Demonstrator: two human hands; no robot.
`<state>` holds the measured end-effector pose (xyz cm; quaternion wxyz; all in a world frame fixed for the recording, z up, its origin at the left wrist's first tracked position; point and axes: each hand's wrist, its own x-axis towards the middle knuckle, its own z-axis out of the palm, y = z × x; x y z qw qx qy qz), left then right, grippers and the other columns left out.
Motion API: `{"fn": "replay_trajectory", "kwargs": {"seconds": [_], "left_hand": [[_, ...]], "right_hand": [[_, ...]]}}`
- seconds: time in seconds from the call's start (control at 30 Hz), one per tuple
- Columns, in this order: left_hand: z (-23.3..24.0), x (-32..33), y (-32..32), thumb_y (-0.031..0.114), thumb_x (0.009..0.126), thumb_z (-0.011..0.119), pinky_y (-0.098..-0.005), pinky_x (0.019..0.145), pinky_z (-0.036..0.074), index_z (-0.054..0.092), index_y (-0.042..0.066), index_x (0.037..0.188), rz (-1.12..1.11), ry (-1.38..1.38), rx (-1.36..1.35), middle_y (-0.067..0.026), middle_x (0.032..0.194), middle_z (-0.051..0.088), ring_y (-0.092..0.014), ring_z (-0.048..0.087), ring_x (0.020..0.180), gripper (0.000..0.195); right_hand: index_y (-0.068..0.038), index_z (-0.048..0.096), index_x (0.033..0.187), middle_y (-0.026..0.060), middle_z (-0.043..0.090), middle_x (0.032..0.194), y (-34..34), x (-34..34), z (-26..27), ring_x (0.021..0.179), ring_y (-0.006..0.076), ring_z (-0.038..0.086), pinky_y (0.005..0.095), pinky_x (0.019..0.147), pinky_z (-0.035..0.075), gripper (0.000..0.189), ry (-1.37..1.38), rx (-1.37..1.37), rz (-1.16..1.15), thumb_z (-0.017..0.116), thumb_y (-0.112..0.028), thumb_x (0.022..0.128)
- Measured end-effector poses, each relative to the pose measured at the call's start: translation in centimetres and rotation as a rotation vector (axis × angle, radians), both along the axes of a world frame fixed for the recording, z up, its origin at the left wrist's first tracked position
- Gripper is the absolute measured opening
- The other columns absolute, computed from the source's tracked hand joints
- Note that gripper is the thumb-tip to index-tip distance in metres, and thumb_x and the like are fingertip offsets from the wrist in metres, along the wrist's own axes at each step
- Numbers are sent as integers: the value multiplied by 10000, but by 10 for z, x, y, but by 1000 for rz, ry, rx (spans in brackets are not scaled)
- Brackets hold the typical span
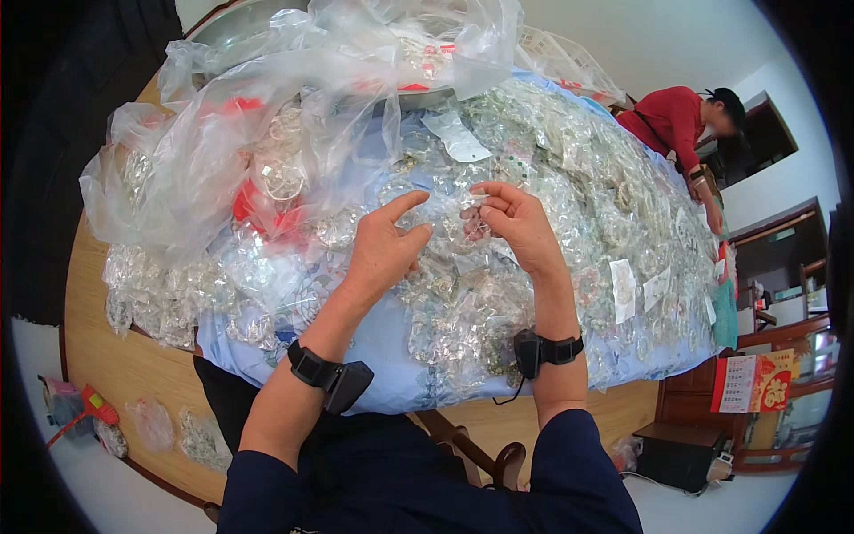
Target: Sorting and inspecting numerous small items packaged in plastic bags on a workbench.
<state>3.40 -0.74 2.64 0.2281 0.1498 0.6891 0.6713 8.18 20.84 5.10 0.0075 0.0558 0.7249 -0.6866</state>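
My left hand [390,243] hovers over the middle of the heap, thumb and forefinger spread apart with nothing seen between them. To its right, my right hand [517,220] pinches what looks like a small clear plastic bag [475,223], its lower fingers partly seen through the film. What the bag contains is too blurred to tell. Beneath both hands lies a broad heap of small clear plastic bags [467,320], many with shiny beaded or metal pieces inside. A blue flowered cloth [380,347] under the heap shows at the near side.
Large translucent plastic bags [193,153] with red parts bulge at the left and back. Behind them stands a metal basin [230,30]. White paper packets [457,137] lie on the heap. A person in red [670,120] leans over the far right side. A wooden chair [460,440] is below me.
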Motion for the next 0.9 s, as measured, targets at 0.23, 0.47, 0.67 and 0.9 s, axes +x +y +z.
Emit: {"fn": "replay_trajectory", "kwargs": {"seconds": [0.23, 0.47, 0.67, 0.9], "left_hand": [[-5, 1, 4, 133, 839, 648, -243, 447, 444, 602, 0, 1184, 1, 29, 100, -62, 770, 656, -87, 561, 484, 372], [-8, -2, 4, 114, 853, 640, -235, 434, 433, 597, -18, 1033, -85, 4, 96, -48, 760, 637, -90, 563, 500, 228], [-12, -10, 2, 90, 892, 613, -231, 451, 467, 534, 1, 1017, -9, -139, 313, -53, 784, 621, -122, 604, 535, 172], [-6, -9, -1, 84, 877, 627, -244, 487, 497, 507, 15, 1056, -81, -225, 408, -79, 777, 638, -159, 644, 592, 227]], "right_hand": [[43, 558, 1185, 113, 688, 942, -7, 2, -1, 793, 146, 662, 260, 703, 526, 291, -26, -3, 15, 515, -8, 902], [34, 594, 1136, 76, 677, 900, -13, 2, -1, 773, 125, 652, 260, 689, 530, 246, -9, 25, 110, 572, -56, 908], [21, 620, 1077, 30, 650, 834, -11, 4, 5, 738, 103, 633, 244, 637, 518, 207, -54, 76, 86, 597, -114, 922], [3, 643, 997, 4, 630, 804, -8, 4, 6, 684, 80, 598, 228, 604, 498, 191, -63, 23, 9, 623, -173, 927]]}}
